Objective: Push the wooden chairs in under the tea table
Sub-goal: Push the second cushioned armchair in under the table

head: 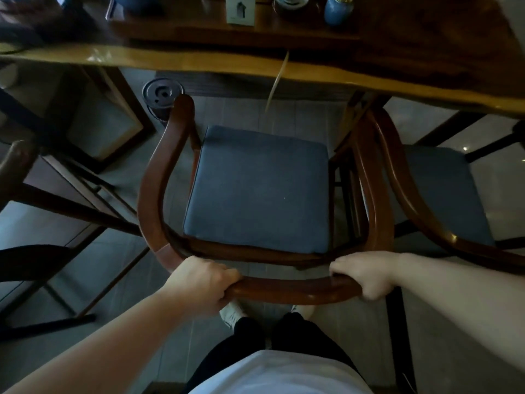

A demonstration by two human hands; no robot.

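A wooden chair (pixel 159 172) with a curved horseshoe rail and a blue seat cushion (pixel 258 189) stands in front of me, facing the tea table (pixel 199 59). The front of its seat lies just short of the table's pale edge. My left hand (pixel 203 282) grips the back rail at its left bend. My right hand (pixel 365 275) grips the same rail at its right end. A second wooden chair (pixel 403 183) with a blue seat stands right beside it, its rail touching or nearly touching the first chair.
On the table stand a white box (pixel 240 9), a blue jar (pixel 338 9) and a cup on a saucer (pixel 291 1). A round dark bin (pixel 162 95) sits on the tiled floor under the table. Dark chair frames (pixel 42 200) crowd the left side.
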